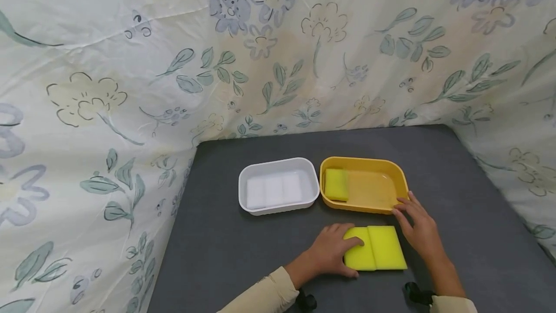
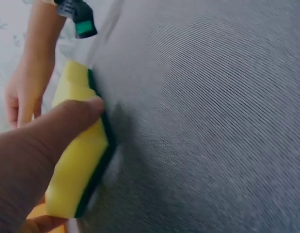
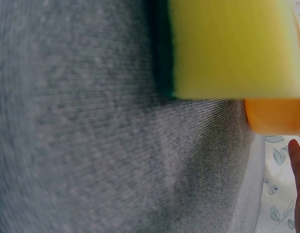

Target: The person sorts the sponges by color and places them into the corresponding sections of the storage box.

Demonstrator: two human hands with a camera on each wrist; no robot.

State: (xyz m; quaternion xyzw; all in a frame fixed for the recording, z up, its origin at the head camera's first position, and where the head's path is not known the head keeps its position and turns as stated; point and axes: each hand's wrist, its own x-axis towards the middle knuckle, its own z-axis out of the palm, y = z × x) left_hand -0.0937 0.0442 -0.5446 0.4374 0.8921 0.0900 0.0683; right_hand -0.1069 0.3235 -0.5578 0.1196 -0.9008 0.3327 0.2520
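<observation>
Two yellow sponges with dark green undersides lie side by side on the dark table in the head view. My left hand (image 1: 332, 250) grips the left sponge (image 1: 359, 259) by its left part; the left wrist view shows the thumb across the yellow foam (image 2: 74, 172) and a fingertip at its far end. The right sponge (image 1: 388, 248) adjoins it. My right hand (image 1: 422, 231) is at the near right corner of the orange-yellow tray (image 1: 378, 209), fingers extended by its rim; firm contact cannot be made out. Another yellow sponge (image 1: 336, 184) lies inside that tray's left end.
A white tray (image 1: 243, 192) stands left of the orange-yellow one, their ends nearly touching. Several white blocks (image 1: 273, 191) sit in it in a row. Floral cloth (image 1: 269, 62) hangs behind and around the dark grey table (image 1: 217, 255).
</observation>
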